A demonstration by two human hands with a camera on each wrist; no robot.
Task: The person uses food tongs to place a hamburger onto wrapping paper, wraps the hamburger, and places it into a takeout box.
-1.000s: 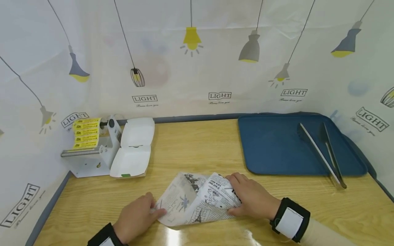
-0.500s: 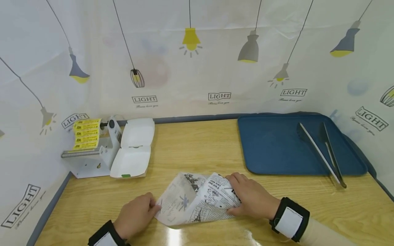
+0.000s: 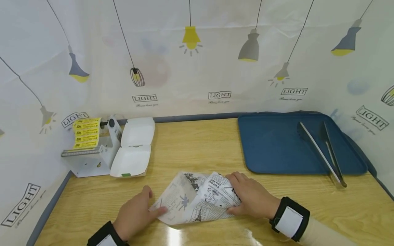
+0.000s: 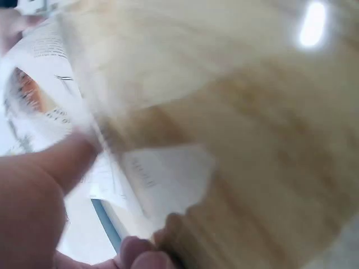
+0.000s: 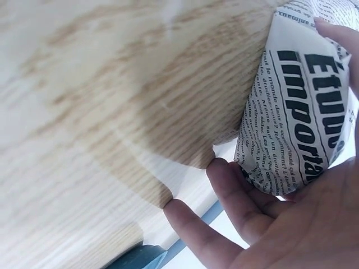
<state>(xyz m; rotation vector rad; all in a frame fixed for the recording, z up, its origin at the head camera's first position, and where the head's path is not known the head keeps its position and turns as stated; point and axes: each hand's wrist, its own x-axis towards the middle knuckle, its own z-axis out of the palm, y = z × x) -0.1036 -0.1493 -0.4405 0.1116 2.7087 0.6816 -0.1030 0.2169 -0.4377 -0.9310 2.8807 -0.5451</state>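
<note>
A sheet of newsprint-patterned wrapping paper (image 3: 200,201) lies on the table, folded over at its right into a rounded bundle. In the left wrist view, something orange-brown (image 4: 29,92) shows through an opening in the folds. My right hand (image 3: 250,194) holds the bundle's right end, thumb near and fingers far; the right wrist view shows the wrapped end (image 5: 297,106) against the palm. At the flatter left end, my left hand (image 3: 135,212) has its thumb across the paper's corner. Its index finger is stretched away from the thumb, off the paper's edge.
An open white takeaway box (image 3: 133,153) stands at the back left, beside a label dispenser (image 3: 92,160) with a strip of yellow stickers (image 3: 87,133). On the right, metal tongs (image 3: 320,153) lie on a blue tray (image 3: 271,147), handle end past its front edge. A printed cloth hangs behind.
The left hand's thumb drew back to the paper's corner, then came forward over it again, with the index finger now spread apart. The right hand has stayed in place on the bundle.
</note>
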